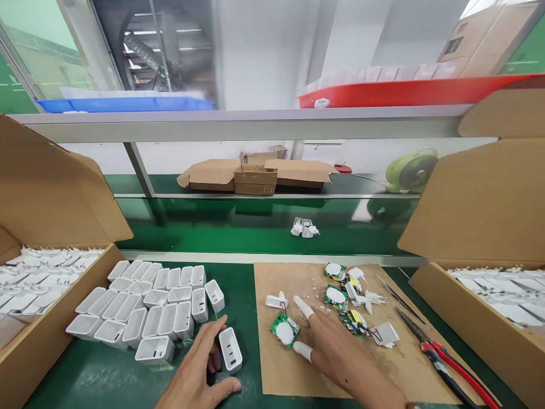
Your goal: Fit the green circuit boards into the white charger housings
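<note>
My left hand (pixel 200 366) rests on the green table, thumb and forefinger apart beside a white plastic case (pixel 231 350) with small slots. Whether its fingers touch the case I cannot tell. My right hand (pixel 334 352) reaches over the brown cardboard sheet (pixel 293 379), with white covers on two fingers. Those fingers are spread, the lower one by the edge of a green circuit board (pixel 284 330) with a white disc. Wired to that board is a small white piece (pixel 277 300). More circuit boards (pixel 336 295) and white plastic parts (pixel 367 298) lie right of the hand.
Rows of white cases (pixel 140 307) stand at left. Open cartons of white parts flank me, one left (pixel 96 278) and one right (pixel 477 307). Tweezers (pixel 402 301) and red-and-black-handled pliers (pixel 443 355) lie at right. Two white pieces (pixel 304 228) sit on the green belt (pixel 213 236).
</note>
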Demonstrator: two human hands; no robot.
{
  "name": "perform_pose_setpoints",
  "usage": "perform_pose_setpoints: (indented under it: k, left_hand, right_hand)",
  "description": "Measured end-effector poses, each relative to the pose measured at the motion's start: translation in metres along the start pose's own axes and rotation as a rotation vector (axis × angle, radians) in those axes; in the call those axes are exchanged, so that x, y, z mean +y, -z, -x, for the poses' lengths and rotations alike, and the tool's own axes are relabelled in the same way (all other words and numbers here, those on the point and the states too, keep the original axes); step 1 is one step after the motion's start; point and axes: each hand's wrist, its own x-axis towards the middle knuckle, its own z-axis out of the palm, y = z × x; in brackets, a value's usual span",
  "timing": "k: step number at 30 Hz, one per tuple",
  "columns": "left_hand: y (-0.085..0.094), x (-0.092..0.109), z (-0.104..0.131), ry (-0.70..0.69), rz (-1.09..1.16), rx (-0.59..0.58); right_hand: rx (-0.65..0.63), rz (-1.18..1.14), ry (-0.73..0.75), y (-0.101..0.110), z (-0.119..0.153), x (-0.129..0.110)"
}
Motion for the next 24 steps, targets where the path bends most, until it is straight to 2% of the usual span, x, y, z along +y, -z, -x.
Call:
perform_pose_setpoints:
  k: [4,7,11,14,19,24]
  left_hand:
    - [-0.002,-0.007,0.005,-0.056,-0.025,0.092]
    - [-0.008,-0.012,0.003,-0.095,-0.016,0.135]
    - [-0.014,-0.017,0.001,-0.139,-0.002,0.156]
    - [-0.012,-0.017,0.002,-0.139,-0.003,0.136]
    - [-0.011,-0.017,0.005,-0.104,0.002,0.116]
    - [-0.014,-0.017,0.003,-0.149,-0.007,0.129]
  right_hand:
    - [-0.059,-0.089,0.029,0.018,-0.009,-0.017]
    - [-0.164,-0.165,0.088,0.021,-0.019,-0.025]
    - [-0.268,-0.105,-0.017,0.015,-0.027,-0.033]
    - [-0.255,-0.061,-0.054,0.011,-0.024,-0.032]
    - [-0.185,-0.078,-0.005,0.002,-0.011,-0.022]
    - [-0.127,-0.122,0.031,-0.009,-0.004,-0.012]
